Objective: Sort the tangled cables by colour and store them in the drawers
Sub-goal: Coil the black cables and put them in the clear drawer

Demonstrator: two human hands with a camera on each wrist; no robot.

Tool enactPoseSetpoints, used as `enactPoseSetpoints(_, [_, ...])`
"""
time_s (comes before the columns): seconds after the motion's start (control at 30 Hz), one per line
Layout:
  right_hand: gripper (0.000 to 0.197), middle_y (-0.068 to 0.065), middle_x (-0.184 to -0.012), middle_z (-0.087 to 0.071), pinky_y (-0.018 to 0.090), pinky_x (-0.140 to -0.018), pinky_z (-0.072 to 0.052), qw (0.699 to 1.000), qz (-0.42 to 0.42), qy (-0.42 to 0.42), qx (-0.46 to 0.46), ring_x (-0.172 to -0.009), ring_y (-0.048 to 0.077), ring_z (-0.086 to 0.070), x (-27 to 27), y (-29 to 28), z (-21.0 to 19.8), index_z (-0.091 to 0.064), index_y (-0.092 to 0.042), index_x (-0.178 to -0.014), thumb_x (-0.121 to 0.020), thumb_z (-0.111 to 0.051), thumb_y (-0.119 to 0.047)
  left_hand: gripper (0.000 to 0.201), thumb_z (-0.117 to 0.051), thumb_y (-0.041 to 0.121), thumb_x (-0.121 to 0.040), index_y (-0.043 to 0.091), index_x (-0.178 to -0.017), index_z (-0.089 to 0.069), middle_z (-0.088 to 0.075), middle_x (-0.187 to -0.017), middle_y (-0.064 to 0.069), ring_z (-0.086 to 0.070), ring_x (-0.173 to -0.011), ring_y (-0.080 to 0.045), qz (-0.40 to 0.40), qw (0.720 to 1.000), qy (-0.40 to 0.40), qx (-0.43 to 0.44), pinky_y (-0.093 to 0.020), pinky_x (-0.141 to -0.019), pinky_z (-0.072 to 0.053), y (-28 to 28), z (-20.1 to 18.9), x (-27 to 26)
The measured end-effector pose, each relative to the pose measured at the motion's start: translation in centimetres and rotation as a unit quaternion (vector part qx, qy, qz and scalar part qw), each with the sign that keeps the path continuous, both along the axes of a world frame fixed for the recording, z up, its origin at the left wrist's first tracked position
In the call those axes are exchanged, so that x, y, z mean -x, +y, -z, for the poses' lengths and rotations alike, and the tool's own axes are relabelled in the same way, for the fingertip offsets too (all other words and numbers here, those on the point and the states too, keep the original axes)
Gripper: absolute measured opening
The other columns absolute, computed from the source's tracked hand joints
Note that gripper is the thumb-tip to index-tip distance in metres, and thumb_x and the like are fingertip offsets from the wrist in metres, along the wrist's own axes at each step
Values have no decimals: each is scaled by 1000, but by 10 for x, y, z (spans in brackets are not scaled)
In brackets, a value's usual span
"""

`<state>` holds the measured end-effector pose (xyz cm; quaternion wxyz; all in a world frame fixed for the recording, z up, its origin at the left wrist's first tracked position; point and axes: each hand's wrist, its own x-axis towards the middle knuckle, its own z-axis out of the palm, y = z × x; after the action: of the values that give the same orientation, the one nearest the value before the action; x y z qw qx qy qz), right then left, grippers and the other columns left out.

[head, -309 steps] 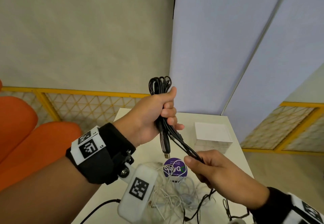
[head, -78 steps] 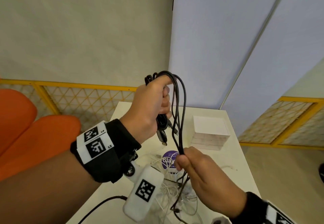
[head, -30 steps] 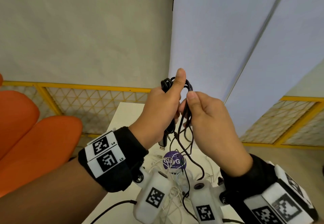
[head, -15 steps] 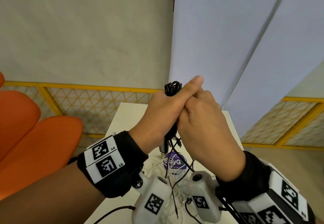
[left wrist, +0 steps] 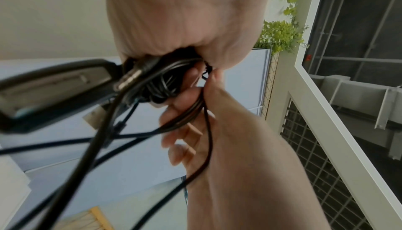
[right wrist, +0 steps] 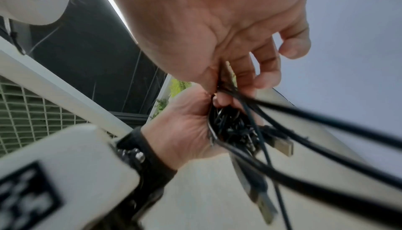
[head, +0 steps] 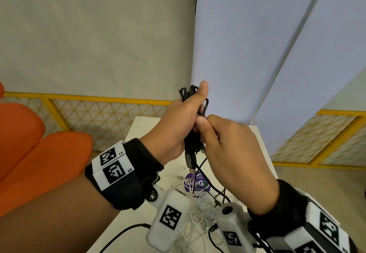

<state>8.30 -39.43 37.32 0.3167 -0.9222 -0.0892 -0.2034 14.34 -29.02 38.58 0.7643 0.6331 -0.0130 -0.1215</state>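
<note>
My left hand [head: 178, 126] fisted round coiled bundle of thin black rubber cables [head: 191, 142], held up above white table [head: 138, 128]. My right hand [head: 227, 150] pinching loose black strands beside it. Risks, as I judge: trailing strand snags white cable tangle [head: 198, 211] below, drags it off; coil springs loose if fist eases.

light: even, soft daylight | shadows: faint | wrist views: close cables blurred | edges: wide-angle bending
</note>
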Motion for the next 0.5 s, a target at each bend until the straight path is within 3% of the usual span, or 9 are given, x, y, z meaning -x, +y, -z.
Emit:
enactPoseSetpoints(0.1, [37, -8, -60, -50, 35, -57, -33, 999, 5, -28, 39, -59, 23, -49, 4, 2, 7, -46, -25, -73, -102, -31, -44, 49, -59, 61, -89, 19, -67, -46, -45, -58, 3, -43, -49, -11, -25, 999, -20, 5, -18, -46, -40, 0, -2, -2])
enactPoseSetpoints(0.23, [31, -6, -51, -45, 29, -52, -23, 985, 45, -89, 142, -45, 25, -42, 4, 2, 6, -54, -20, -74, -99, -42, -36, 51, -58, 62, -89, 19, -66, -44, -49, -53, 5, -45, -49, -12, -20, 999, -25, 15, -22, -52, -40, -4, 1, 0])
enactPoseSetpoints(0.33, [19, -4, -47, -48, 28, -53, -21, 973, 56, -101, 198, -40, 25, -34, 0, 1, 6, -56, -20, -74, -92, -51, -26, 46, -69, 54, -85, 19, -66, -46, -51, -59, 2, -46, -58, -15, 8, 1000, -17, 17, -24, -55, -42, -6, 4, 1])
enactPoseSetpoints(0.43, [19, -4, -45, -44, 28, -53, -20, 965, 68, -107, 229, -44, 22, -21, 0, 2, 4, -57, -20, -72, -90, -52, -23, 48, -77, 37, -85, 18, -57, -43, -43, -53, 2, -44, -52, -13, 4, 1000, -11, 24, -22, -54, -41, -7, 6, 0])
enactPoseSetpoints(0.5, [28, -3, -45, -45, 29, -54, -21, 966, 68, -104, 227, -46, 22, -20, 0, 5, 3, -52, -20, -66, -93, -51, -27, 52, -76, 36, -87, 19, -56, -38, -34, -50, 2, -42, -49, -14, -8, 999, -5, 46, -25, -57, -42, -7, 4, -2])
